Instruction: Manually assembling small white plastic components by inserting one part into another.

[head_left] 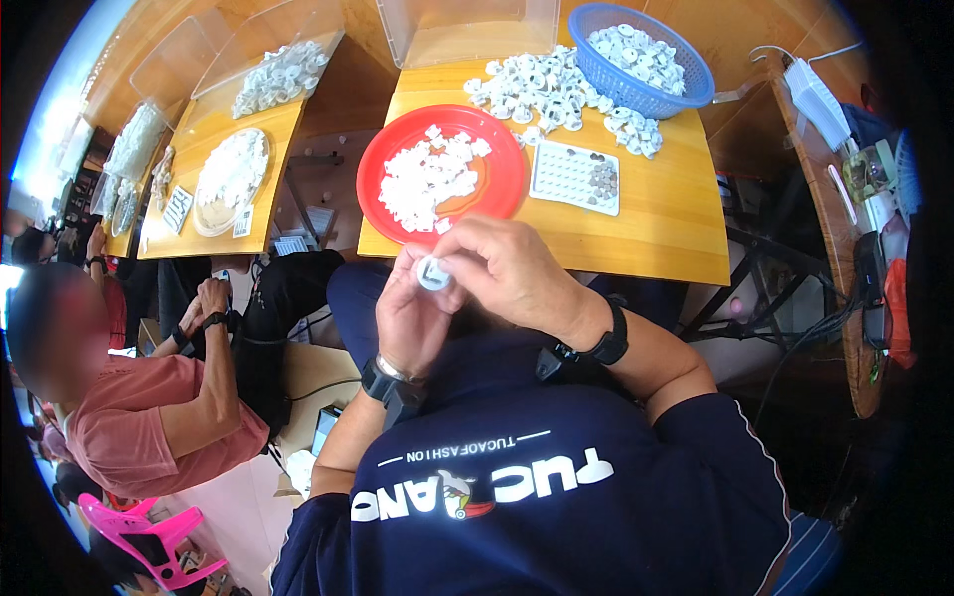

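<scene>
My left hand (411,316) holds a small round white plastic part (433,274) with a slot-like opening in its face, pinched between thumb and fingers. Right above it, my right hand (509,266) has its thumb and fingertips pressed together at the part's edge; whether a smaller piece is between them is hidden. Just beyond my hands, a red plate (505,189) carries a heap of small white plastic pieces (427,184). To its right lies a white tray (556,189) with rows of hollows, with small greyish metal-looking pieces (603,180) on its right side.
On the wooden table (666,219) is a pile of round white parts (537,87). A blue basket (686,97) at the far right holds more. A clear plastic bin (472,35) stands behind. At left, a person in a pink shirt (149,427) sits by another table (258,199). A pink stool (149,531) is lower left.
</scene>
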`<control>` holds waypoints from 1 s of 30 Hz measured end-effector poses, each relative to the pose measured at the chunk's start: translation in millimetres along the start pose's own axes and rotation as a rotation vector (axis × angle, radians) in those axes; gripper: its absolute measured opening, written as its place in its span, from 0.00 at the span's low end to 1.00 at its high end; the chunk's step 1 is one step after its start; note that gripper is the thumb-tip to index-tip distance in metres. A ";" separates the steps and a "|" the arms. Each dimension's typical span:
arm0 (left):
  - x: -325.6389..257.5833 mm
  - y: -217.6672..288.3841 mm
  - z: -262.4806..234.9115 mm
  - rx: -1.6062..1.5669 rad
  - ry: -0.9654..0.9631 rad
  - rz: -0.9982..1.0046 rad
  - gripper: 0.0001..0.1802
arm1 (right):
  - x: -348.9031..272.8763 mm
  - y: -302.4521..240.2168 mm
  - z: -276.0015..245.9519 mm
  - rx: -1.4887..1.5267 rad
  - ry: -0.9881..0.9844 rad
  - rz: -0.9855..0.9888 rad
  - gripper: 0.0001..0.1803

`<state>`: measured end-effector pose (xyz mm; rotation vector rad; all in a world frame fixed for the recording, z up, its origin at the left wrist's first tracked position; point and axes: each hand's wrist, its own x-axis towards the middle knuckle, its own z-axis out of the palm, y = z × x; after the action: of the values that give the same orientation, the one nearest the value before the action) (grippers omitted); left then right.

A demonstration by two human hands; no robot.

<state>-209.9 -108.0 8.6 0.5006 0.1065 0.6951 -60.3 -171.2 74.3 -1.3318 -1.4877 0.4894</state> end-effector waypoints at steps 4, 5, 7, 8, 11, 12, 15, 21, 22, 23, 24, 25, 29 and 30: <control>0.0 0.5 -0.5 0.000 -0.017 -0.006 0.10 | -0.7 1.0 -0.3 -0.004 -0.010 -0.007 0.03; -0.3 0.2 -0.5 0.000 -0.017 -0.007 0.10 | -0.6 0.4 -0.6 -0.005 -0.014 -0.008 0.03; -0.9 -0.2 -0.2 -0.010 0.023 -0.016 0.11 | -0.9 -0.1 -0.6 -0.006 -0.016 -0.008 0.03; -1.0 -0.5 1.9 -0.010 0.024 -0.017 0.11 | -1.2 -0.3 -0.5 -0.003 -0.028 -0.008 0.03; -0.9 -1.9 11.0 0.090 0.145 0.012 0.11 | -2.6 -0.6 -0.1 -0.010 -0.039 -0.017 0.03; -1.1 -2.3 11.9 0.087 0.160 0.023 0.10 | -2.7 -0.7 0.2 -0.018 -0.041 -0.029 0.03; -2.1 -3.1 11.3 0.088 0.178 0.035 0.10 | -3.7 3.6 2.5 -0.029 -0.032 -0.047 0.03; -3.0 -5.4 9.9 0.130 0.173 0.058 0.10 | -5.7 8.9 5.9 0.004 -0.008 -0.006 0.03; -2.4 -5.8 10.1 0.139 0.171 0.061 0.10 | -6.1 10.5 7.5 0.003 -0.009 -0.006 0.03; -1.9 -7.1 11.8 0.139 0.171 0.061 0.10 | -6.5 11.7 9.3 0.083 -0.002 0.042 0.04; -0.3 -8.3 18.5 0.122 0.222 0.065 0.10 | -7.1 12.6 10.9 0.162 0.006 0.090 0.04; 0.5 -9.1 22.1 0.106 0.272 0.069 0.10 | -7.5 13.1 11.8 0.161 0.006 0.091 0.04; -1.2 -8.5 -3.3 0.067 0.097 0.032 0.11 | -7.0 6.1 8.5 0.173 -0.005 0.195 0.09; 0.6 -10.0 0.4 0.150 0.137 0.064 0.10 | -7.5 4.3 6.0 0.140 -0.033 0.215 0.10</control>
<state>-203.4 -114.3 4.2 0.6015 0.2739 0.7873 -64.5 -174.7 65.4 -1.3840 -1.3172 0.7437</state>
